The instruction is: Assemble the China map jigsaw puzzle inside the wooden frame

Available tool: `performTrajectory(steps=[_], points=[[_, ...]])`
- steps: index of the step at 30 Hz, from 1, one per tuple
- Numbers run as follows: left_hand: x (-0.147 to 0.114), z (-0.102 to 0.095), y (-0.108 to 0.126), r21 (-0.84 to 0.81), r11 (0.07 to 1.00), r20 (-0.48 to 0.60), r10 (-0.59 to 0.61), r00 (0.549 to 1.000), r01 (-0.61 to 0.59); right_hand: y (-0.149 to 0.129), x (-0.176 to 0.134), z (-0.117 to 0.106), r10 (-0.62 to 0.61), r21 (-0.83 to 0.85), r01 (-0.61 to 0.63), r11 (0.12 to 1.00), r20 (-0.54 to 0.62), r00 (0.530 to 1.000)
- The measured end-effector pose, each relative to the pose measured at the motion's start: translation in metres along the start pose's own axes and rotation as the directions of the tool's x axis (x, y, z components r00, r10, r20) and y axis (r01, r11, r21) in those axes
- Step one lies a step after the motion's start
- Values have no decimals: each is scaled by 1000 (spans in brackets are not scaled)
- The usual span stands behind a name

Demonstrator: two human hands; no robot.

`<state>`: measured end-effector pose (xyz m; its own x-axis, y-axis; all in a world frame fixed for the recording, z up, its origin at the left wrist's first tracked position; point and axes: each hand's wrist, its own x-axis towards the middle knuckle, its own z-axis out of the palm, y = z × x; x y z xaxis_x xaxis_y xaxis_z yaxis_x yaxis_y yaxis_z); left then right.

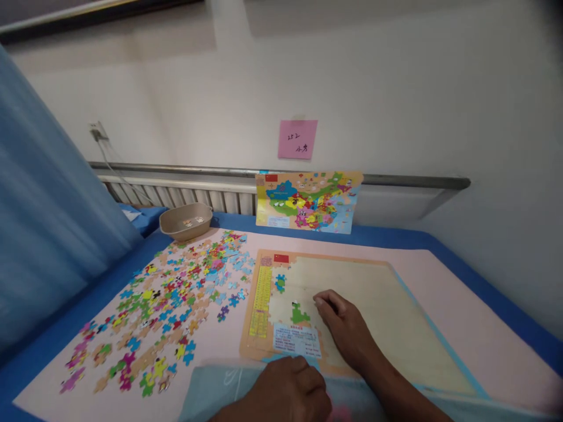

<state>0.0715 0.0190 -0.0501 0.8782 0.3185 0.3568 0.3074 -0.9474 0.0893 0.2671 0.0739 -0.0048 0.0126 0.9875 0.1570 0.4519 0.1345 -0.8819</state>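
If a careless reach brushes them, loose puzzle pieces (147,295) may scatter

They lie at left on a pink sheet (457,305), near a basin (185,234). The curled left hand (297,390) masks part of the puzzle board (396,310); its green cluster (300,316) may shift if the right hand (345,325), bent beside it, knocks it. Whether either grip holds anything, I cannot tell.

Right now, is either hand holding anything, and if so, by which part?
Cannot be told: the right hand, over the puzzle board, and the left hand, near its front edge, are both curled; no held thing shows.
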Motion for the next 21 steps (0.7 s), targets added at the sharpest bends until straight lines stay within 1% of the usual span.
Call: performTrajectory(steps=[4,8,13,18,21], points=[[-1,5,-2,24,999,-59,24,998,-23,-1,0,0,-12,-3,12,1000,0,1000],[-4,19,-6,61,997,-120,51,991,-44,-2,0,1,-19,-9,19,1000,-18,1000],[-8,35,-12,46,997,-222,74,972,-65,-3,2,5,-35,-12,34,999,-71,997],[-9,38,-14,39,997,-269,70,961,-61,-4,3,7,-49,19,51,999,-67,997],[-8,38,-14,61,996,-238,72,969,-60,-5,3,9,-35,30,37,999,-61,998]])
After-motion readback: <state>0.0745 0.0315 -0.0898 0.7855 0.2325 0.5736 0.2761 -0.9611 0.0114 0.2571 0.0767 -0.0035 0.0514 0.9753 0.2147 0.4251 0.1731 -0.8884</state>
